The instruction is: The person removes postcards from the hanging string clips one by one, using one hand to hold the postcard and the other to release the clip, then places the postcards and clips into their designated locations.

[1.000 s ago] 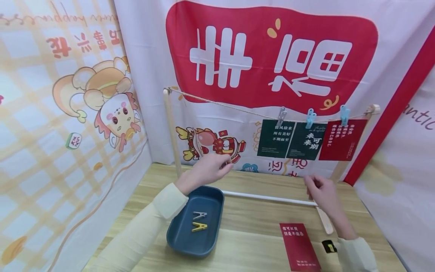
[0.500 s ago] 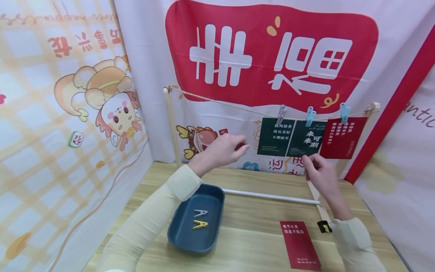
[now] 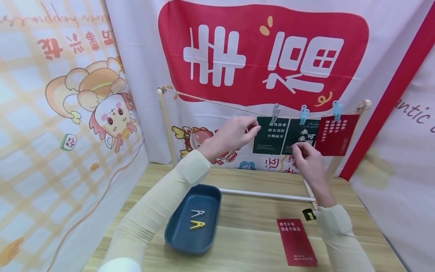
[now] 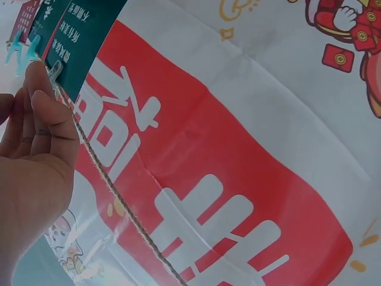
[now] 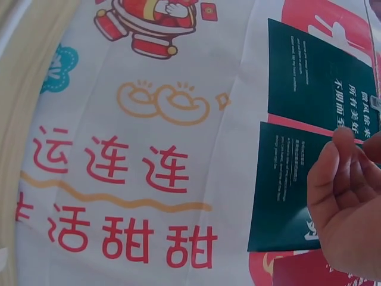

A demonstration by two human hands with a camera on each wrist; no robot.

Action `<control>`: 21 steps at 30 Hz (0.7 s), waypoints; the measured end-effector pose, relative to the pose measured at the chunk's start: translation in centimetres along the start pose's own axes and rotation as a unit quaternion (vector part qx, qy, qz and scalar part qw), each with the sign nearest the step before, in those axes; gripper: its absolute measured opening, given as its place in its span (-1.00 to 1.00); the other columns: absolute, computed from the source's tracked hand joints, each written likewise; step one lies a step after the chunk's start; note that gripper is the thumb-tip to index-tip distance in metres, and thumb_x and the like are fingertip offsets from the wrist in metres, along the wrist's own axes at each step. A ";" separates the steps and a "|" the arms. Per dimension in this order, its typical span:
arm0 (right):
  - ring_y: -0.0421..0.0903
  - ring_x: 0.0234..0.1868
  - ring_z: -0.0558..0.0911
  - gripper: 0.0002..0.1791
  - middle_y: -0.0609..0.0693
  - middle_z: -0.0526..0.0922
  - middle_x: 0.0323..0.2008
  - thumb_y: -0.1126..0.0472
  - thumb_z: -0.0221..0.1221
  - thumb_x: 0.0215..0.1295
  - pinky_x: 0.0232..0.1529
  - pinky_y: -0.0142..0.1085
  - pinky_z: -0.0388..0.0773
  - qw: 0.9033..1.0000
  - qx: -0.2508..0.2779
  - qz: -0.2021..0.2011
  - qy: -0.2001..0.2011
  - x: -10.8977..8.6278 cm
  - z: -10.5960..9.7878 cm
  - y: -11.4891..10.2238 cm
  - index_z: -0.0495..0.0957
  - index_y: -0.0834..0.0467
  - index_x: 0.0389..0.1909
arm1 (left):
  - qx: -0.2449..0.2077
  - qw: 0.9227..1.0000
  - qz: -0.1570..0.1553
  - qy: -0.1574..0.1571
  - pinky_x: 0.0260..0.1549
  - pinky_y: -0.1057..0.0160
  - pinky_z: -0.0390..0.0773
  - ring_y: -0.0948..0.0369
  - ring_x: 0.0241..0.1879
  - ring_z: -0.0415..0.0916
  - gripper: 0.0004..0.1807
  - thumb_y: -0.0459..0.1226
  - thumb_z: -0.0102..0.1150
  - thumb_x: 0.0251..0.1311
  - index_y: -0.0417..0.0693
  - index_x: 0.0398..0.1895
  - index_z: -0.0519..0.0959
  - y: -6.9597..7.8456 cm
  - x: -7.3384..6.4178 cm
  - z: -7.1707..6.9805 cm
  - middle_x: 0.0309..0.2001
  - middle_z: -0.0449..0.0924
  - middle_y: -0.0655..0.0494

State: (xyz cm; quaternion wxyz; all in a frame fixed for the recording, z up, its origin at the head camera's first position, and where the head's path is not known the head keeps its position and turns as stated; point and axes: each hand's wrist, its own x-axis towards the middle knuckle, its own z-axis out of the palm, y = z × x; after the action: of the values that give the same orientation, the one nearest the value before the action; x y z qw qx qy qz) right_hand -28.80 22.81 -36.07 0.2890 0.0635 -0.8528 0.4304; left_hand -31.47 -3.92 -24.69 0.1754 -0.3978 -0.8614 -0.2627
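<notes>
Blue walls mark the tray (image 3: 204,240) at far left on the desk (image 3: 244,241), a grey clip (image 3: 197,214) and a yellow clip (image 3: 197,225) lying in it; dropping low, the left sleeve (image 3: 170,204) could, I judge, bump it.

Next I see the left hand (image 3: 234,134) up by the line (image 3: 217,102), fingers curled and narrow, tips at the edge of the left green card (image 3: 269,140). I cannot tell whether they pinch it. A tug there might drag the card from its silver clip (image 3: 275,113) or set all three hanging cards swinging, since they share one sagging line.

Below, a loose red card (image 3: 297,241) lies flat on the desk; the right sleeve (image 3: 340,230) could sweep it off.

The middle green card (image 3: 307,130) hangs from a blue clip (image 3: 304,115), partly behind the right hand (image 3: 310,160). Those fingers are narrow too; I cannot make out a hold. The green cards hang side by side, so nudging one could skew its neighbour.

Furthest right, the hanging red card (image 3: 336,139) is near the post (image 3: 364,105); a hard pull on the line might tip that.
</notes>
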 end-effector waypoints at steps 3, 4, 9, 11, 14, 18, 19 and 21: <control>-0.11 -0.49 0.60 -0.60 0.09 0.66 -0.34 -0.06 0.00 0.48 -0.45 -0.53 0.54 1.000 0.000 -0.009 -0.006 0.3 0.4 -0.2 0.54 0.15 0.04 | 0.006 1.000 0.008 0.017 -0.30 0.54 0.55 0.34 -0.41 0.49 -0.78 -0.12 0.13 0.35 -0.04 -0.12 0.59 0.3 0.7 -0.1 -0.30 0.62 0.17; -0.11 -0.49 0.60 -0.61 0.11 0.66 -0.34 -0.05 0.00 0.48 -0.45 -0.52 0.54 1.000 0.000 -0.011 -0.009 0.4 0.4 -0.3 0.53 0.16 0.04 | 0.004 1.000 0.008 0.023 -0.29 0.53 0.56 0.34 -0.39 0.49 -0.79 -0.12 0.14 0.34 -0.04 -0.11 0.59 0.4 0.9 -0.1 -0.28 0.62 0.16; -0.07 -0.52 0.58 -0.62 0.11 0.64 -0.36 -0.04 -0.01 0.49 -0.49 -0.46 0.55 1.000 0.000 -0.003 -0.017 0.8 0.8 -0.3 0.52 0.14 0.05 | 0.021 0.999 -0.003 0.042 -0.19 0.51 0.58 0.31 -0.24 0.50 -0.76 -0.16 0.16 0.33 -0.05 -0.03 0.57 0.8 2.2 0.2 -0.10 0.59 0.10; -0.05 -0.53 0.58 -0.62 0.09 0.64 -0.36 -0.07 -0.01 0.48 -0.50 -0.43 0.56 1.000 0.003 0.003 -0.017 0.9 1.0 -0.4 0.52 0.11 0.05 | 0.041 0.998 0.002 0.044 -0.14 0.50 0.58 0.29 -0.17 0.51 -0.74 -0.16 0.17 0.32 -0.06 0.00 0.55 0.9 2.9 0.4 -0.05 0.57 0.07; 0.02 -0.52 0.59 -0.62 0.07 0.65 -0.36 -0.10 -0.01 0.47 -0.51 -0.41 0.58 1.000 0.013 0.014 -0.014 1.1 1.2 -0.6 0.51 0.07 0.04 | 0.074 0.995 0.020 0.061 -0.03 0.49 0.55 0.28 -0.09 0.49 -0.70 -0.14 0.16 0.33 -0.06 0.04 0.53 0.9 4.1 0.4 0.00 0.55 0.07; 0.10 -0.49 0.61 -0.60 0.10 0.66 -0.33 -0.11 -0.02 0.47 -0.49 -0.41 0.58 0.999 0.025 0.025 -0.020 1.3 1.6 -0.9 0.49 0.07 0.10 | 0.098 0.992 0.018 0.076 0.05 0.51 0.49 0.30 -0.05 0.47 -0.65 -0.08 0.13 0.33 -0.02 0.08 0.51 1.2 5.2 0.1 0.04 0.55 0.12; 0.12 -0.48 0.61 -0.59 0.11 0.66 -0.32 -0.10 -0.02 0.48 -0.49 -0.41 0.59 0.999 0.027 0.026 -0.023 1.3 1.7 -0.9 0.48 0.06 0.13 | 0.105 0.992 0.014 0.075 0.05 0.50 0.49 0.31 -0.06 0.47 -0.64 -0.06 0.13 0.33 -0.02 0.09 0.51 1.3 5.4 0.0 0.05 0.55 0.12; 0.14 -0.47 0.62 -0.58 0.12 0.66 -0.31 -0.09 -0.03 0.48 -0.48 -0.42 0.58 0.999 0.030 0.027 -0.028 1.4 1.9 -1.1 0.46 0.06 0.16 | 0.120 0.991 0.001 0.064 0.05 0.49 0.50 0.31 -0.05 0.48 -0.61 -0.03 0.11 0.34 0.00 0.12 0.50 1.6 5.7 -0.2 0.07 0.56 0.13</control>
State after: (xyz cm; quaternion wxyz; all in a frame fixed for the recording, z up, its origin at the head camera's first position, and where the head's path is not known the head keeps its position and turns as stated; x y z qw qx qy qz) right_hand -30.39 20.91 -35.42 0.2514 0.0614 -0.8487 0.4612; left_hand -33.72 0.22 -21.11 0.2773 -0.3572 -0.8731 -0.1820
